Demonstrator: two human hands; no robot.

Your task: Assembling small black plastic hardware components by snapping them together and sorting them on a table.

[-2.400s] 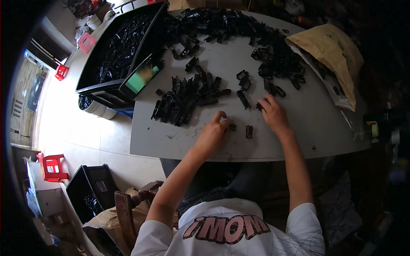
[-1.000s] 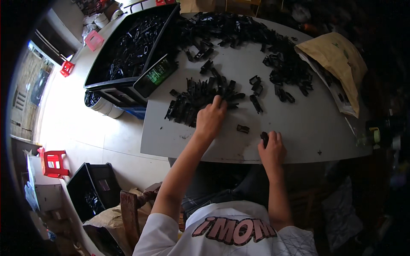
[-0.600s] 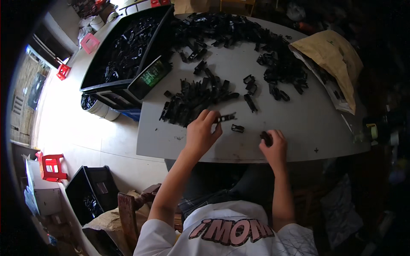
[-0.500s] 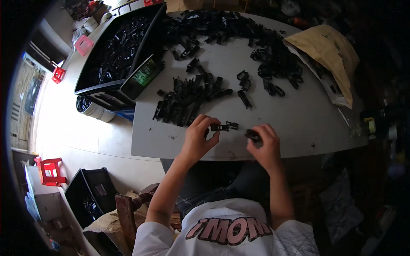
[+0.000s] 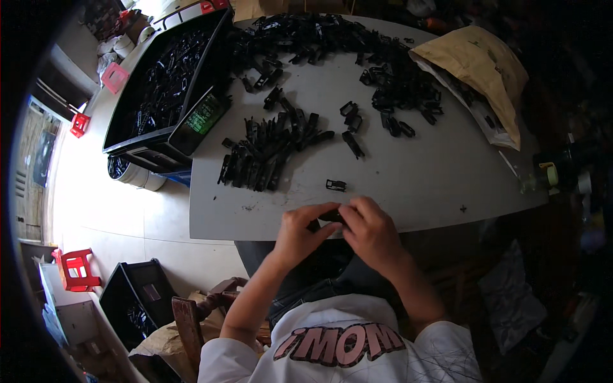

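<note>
My left hand (image 5: 300,231) and my right hand (image 5: 370,231) meet at the near edge of the grey table (image 5: 415,185). Both pinch the same small black plastic part (image 5: 330,216) between their fingertips. One loose small black piece (image 5: 336,185) lies on the table just beyond my hands. Farther out sits a neat pile of black clip parts (image 5: 268,153) laid side by side. A large loose heap of black parts (image 5: 332,45) covers the far side of the table.
A black crate of parts (image 5: 163,76) stands at the table's left, with a dark device with a green screen (image 5: 200,120) leaning on it. A tan paper bag (image 5: 479,64) lies far right. White buckets (image 5: 137,173), a red stool (image 5: 78,268) and a black bin (image 5: 137,303) stand on the floor.
My left hand picked a part from the pile and drew back. My right hand came in from the right, and both hands closed together on the part at the table's near edge.
</note>
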